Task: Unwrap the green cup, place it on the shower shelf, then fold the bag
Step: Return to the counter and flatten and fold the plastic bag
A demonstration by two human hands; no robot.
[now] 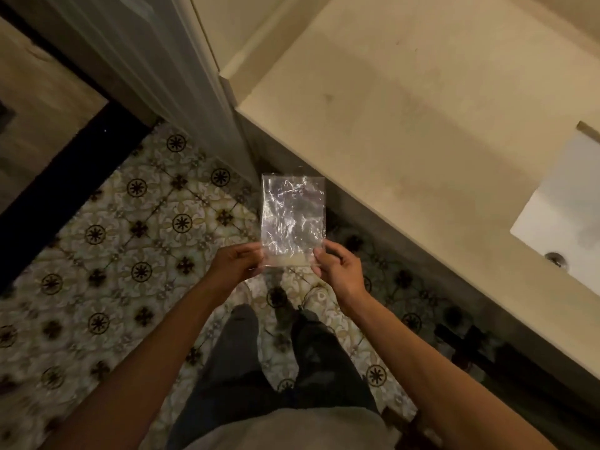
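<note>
Item: clear plastic bag (292, 216) — flat, rectangular, crinkled, empty to the eye. Held up in the air at mid-frame, long side running near to far, near edge pinched at both corners. Pale strip along that near edge, between the two hands. Far end free, unsupported, overlapping the dark front face of the counter in the view.

Left hand (235, 263): closed in a pinch on the bag's near-left corner, thumb over fingers, remaining fingers curled in. Right hand (336, 269): likewise closed on the near-right corner, fingertips (316, 254) gripping the film, knuckles turned outward to the right. Both forearms bare, reaching in from the near edge.

Surroundings: patterned tile floor (130, 238) below and to the left — cream ground with dark rosettes and crosses. Beige countertop (406, 108) filling the far right, white sink basin (565, 216) set into it at the right edge, metal drain fitting at the basin's near rim. Pale door or panel (156, 60) at far left of the counter, dark threshold strip (65, 183) crossing the floor diagonally on the left. Dark trousers (276, 368) and light shirt hem at the near edge, directly under the bag.

Green cup: not seen in this view.
</note>
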